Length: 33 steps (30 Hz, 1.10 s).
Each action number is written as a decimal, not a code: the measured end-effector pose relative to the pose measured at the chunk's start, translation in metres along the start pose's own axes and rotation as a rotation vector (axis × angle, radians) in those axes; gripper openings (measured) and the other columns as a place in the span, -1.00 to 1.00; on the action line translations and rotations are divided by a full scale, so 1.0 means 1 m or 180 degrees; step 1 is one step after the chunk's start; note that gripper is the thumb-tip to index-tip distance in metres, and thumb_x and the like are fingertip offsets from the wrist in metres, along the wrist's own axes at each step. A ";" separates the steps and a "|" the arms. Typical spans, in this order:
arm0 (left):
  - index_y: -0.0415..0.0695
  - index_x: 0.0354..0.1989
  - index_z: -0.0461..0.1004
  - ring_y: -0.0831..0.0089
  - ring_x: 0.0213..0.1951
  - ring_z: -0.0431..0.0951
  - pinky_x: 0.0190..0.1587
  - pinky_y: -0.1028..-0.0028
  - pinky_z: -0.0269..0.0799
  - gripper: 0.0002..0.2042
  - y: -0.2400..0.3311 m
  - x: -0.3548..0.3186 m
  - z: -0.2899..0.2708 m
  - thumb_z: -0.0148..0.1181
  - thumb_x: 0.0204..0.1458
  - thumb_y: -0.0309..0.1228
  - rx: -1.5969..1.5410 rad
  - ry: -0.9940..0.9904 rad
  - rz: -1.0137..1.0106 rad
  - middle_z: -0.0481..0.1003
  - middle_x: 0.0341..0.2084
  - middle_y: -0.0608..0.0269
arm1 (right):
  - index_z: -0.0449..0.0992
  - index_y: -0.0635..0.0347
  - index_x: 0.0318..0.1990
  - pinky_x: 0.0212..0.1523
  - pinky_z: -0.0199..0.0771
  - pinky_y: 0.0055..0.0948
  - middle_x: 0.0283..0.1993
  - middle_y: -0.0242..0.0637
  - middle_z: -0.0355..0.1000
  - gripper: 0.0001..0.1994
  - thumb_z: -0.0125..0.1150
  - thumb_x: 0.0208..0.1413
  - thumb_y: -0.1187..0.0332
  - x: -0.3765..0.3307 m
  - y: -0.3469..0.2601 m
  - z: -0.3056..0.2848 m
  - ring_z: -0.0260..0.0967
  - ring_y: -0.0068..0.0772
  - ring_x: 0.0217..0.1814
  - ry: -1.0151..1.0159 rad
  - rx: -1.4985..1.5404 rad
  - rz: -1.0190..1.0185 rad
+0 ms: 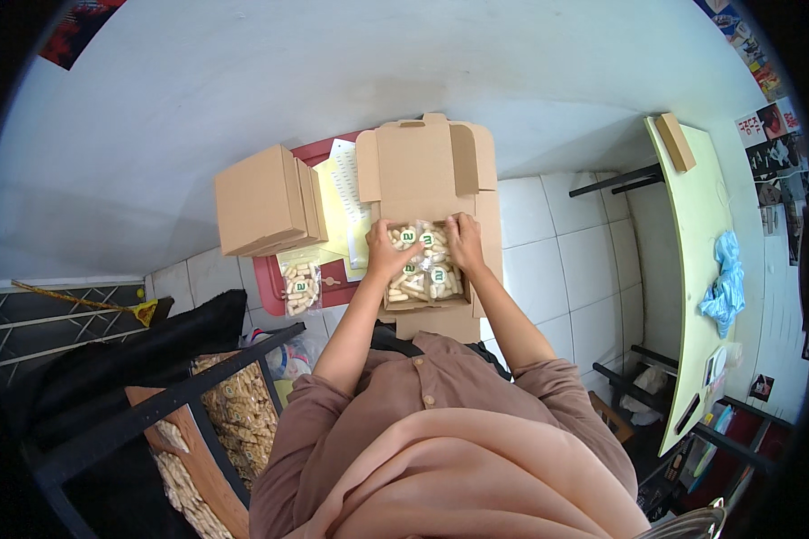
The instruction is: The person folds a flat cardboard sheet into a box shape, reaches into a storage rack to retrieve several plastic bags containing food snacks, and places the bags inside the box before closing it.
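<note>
An open brown cardboard box (422, 305) lies before me, its lid (415, 162) raised at the far side. Inside are several clear bags of pale finger-shaped snacks (440, 280) with round white labels. At the box's left wall is my left hand (386, 251), closed around the edge, its thumb stretched in over the bags. My right hand (465, 242) grips the right wall near the far corner, fingers bent. Parts of both hands' fingers are hidden by the box. Left of it, one more snack bag (301, 286) rests on the red table (265, 278).
Closed cardboard boxes (259, 202) are stacked at the left on yellow and white sheets (346, 193). A rack (216, 395) with bulk snack bags stands at lower left. On the right, a pale yellow table (692, 234) carries a blue plastic bag (726, 283).
</note>
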<state>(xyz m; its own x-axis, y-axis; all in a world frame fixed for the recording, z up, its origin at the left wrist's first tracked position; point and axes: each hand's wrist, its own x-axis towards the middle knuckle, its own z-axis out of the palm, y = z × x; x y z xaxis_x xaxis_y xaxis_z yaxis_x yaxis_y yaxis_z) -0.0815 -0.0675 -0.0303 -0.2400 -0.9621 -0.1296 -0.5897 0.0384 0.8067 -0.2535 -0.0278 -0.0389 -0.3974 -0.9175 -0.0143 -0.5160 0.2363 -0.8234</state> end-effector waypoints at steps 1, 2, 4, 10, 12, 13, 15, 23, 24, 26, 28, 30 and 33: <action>-0.19 -0.11 0.17 0.09 0.00 0.18 0.05 0.24 0.14 -0.31 0.001 0.001 -0.001 0.41 -0.40 -0.16 -0.0051 -0.0086 -0.0036 0.24 -0.13 -0.02 | 0.41 0.26 -0.31 -0.03 0.17 -0.24 -0.24 -0.07 0.32 -0.75 0.08 0.02 0.23 0.000 0.003 0.001 0.17 -0.02 -0.08 -0.0003 -0.0008 0.0059; -0.20 -0.11 0.17 0.08 0.01 0.15 0.07 0.24 0.11 -0.31 0.000 0.002 -0.002 0.41 -0.41 -0.16 -0.0099 -0.0171 -0.0068 0.24 -0.13 -0.02 | 0.42 0.26 -0.33 -0.02 0.15 -0.25 -0.22 -0.06 0.31 -0.75 0.06 0.03 0.22 0.001 0.005 0.002 0.17 -0.03 -0.09 -0.0003 -0.0012 0.0117; -0.22 -0.26 0.27 0.12 -0.05 0.20 0.05 0.25 0.11 -0.56 0.000 0.002 -0.002 0.27 -0.22 -0.20 -0.0279 0.0023 -0.0014 0.29 -0.23 0.01 | 0.45 0.26 -0.37 0.00 0.14 -0.26 -0.20 -0.05 0.29 -0.76 0.04 0.03 0.23 -0.001 0.009 0.006 0.16 -0.05 -0.07 0.0123 0.0133 0.0233; -0.28 -0.44 0.35 0.13 -0.13 0.31 -0.03 0.28 0.19 -0.76 -0.035 0.009 0.013 0.08 -0.05 -0.30 -0.0859 0.0500 -0.0206 0.36 -0.26 -0.04 | 0.52 0.23 -0.42 0.08 0.10 -0.32 -0.10 -0.06 0.24 -0.78 0.06 0.01 0.27 -0.009 0.012 0.013 0.09 -0.15 0.09 0.0356 0.0635 0.0535; -0.30 -0.45 0.36 0.17 -0.14 0.33 -0.06 0.32 0.23 -0.78 -0.045 0.007 0.013 0.08 -0.06 -0.34 -0.1012 0.0439 -0.0364 0.37 -0.25 -0.04 | 0.54 0.22 -0.42 0.09 0.11 -0.35 -0.03 -0.09 0.21 -0.80 0.07 0.02 0.28 -0.015 0.012 0.014 0.06 -0.22 0.13 0.0251 0.0674 0.0629; -0.31 -0.46 0.37 0.20 -0.14 0.34 -0.08 0.35 0.25 -0.79 -0.050 0.005 0.012 0.08 -0.06 -0.36 -0.1089 0.0411 -0.0445 0.37 -0.25 -0.04 | 0.54 0.21 -0.41 0.09 0.11 -0.36 -0.02 -0.09 0.20 -0.80 0.07 0.02 0.29 -0.017 0.011 0.013 0.06 -0.22 0.13 0.0141 0.0759 0.0662; -0.31 -0.34 0.37 0.29 -0.14 0.35 -0.08 0.41 0.27 -0.78 -0.032 -0.004 -0.004 0.10 -0.08 -0.40 -0.1327 -0.0080 -0.0904 0.36 -0.22 0.00 | 0.54 0.19 -0.39 0.09 0.11 -0.38 -0.01 -0.09 0.19 -0.82 0.06 0.02 0.30 -0.023 0.011 0.008 0.08 -0.23 0.12 -0.0041 0.0919 0.0763; -0.27 0.03 0.16 0.47 -0.16 0.34 -0.13 0.50 0.33 -0.51 -0.026 -0.022 -0.009 0.16 -0.09 -0.45 -0.2282 -0.0111 -0.1046 0.33 -0.15 0.12 | 0.12 0.40 0.10 0.06 0.20 -0.47 0.03 -0.12 0.15 -0.48 0.13 0.00 0.41 -0.042 0.018 0.009 0.15 -0.38 0.04 0.0004 0.1755 0.1281; -0.28 0.01 0.18 0.47 -0.16 0.34 -0.13 0.50 0.33 -0.53 -0.032 -0.019 -0.011 0.16 -0.08 -0.44 -0.2313 -0.0258 -0.0952 0.34 -0.17 0.13 | 0.06 0.43 0.12 0.05 0.21 -0.48 0.03 -0.13 0.15 -0.45 0.14 0.01 0.42 -0.042 0.013 0.006 0.15 -0.39 0.04 -0.0014 0.1951 0.1411; -0.29 -0.01 0.21 0.46 -0.18 0.36 -0.14 0.49 0.32 -0.55 -0.039 -0.020 -0.010 0.17 -0.07 -0.41 -0.2208 -0.0381 -0.0876 0.37 -0.21 0.13 | 0.16 0.40 0.06 -0.03 0.25 -0.54 -0.07 -0.20 0.24 -0.53 0.14 0.03 0.39 -0.042 0.009 0.002 0.21 -0.45 -0.05 -0.0143 0.2141 0.1337; -0.29 -0.03 0.24 0.43 -0.22 0.38 -0.15 0.48 0.32 -0.56 -0.042 -0.023 -0.008 0.18 -0.07 -0.38 -0.1939 -0.0329 -0.0911 0.39 -0.26 0.13 | 0.20 0.37 0.02 -0.07 0.27 -0.56 -0.13 -0.24 0.28 -0.56 0.15 0.03 0.36 -0.041 0.011 -0.005 0.24 -0.48 -0.11 -0.0414 0.2272 0.1247; -0.31 -0.13 0.34 0.38 -0.23 0.43 -0.15 0.44 0.32 -0.63 -0.046 -0.028 -0.002 0.19 -0.06 -0.32 -0.1426 0.0125 -0.0253 0.45 -0.28 0.13 | 0.31 0.37 -0.13 -0.17 0.32 -0.55 -0.24 -0.26 0.35 -0.65 0.23 -0.05 0.40 -0.047 0.014 -0.006 0.30 -0.49 -0.20 -0.0173 0.2096 0.1116; -0.30 -0.22 0.42 0.39 -0.17 0.44 -0.11 0.43 0.31 -0.68 -0.034 -0.045 -0.006 0.20 -0.06 -0.30 -0.1217 0.0329 -0.0300 0.47 -0.24 0.12 | 0.45 0.34 -0.32 -0.27 0.36 -0.56 -0.33 -0.28 0.42 -0.77 0.32 -0.17 0.50 -0.061 0.010 -0.010 0.36 -0.49 -0.28 0.0194 0.2163 0.1163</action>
<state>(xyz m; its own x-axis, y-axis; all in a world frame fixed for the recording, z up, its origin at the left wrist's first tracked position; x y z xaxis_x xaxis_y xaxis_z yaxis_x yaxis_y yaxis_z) -0.0465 -0.0267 -0.0482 -0.1083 -0.9794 -0.1704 -0.2715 -0.1357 0.9528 -0.2421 0.0334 -0.0407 -0.5040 -0.7952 -0.3371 0.2271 0.2546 -0.9400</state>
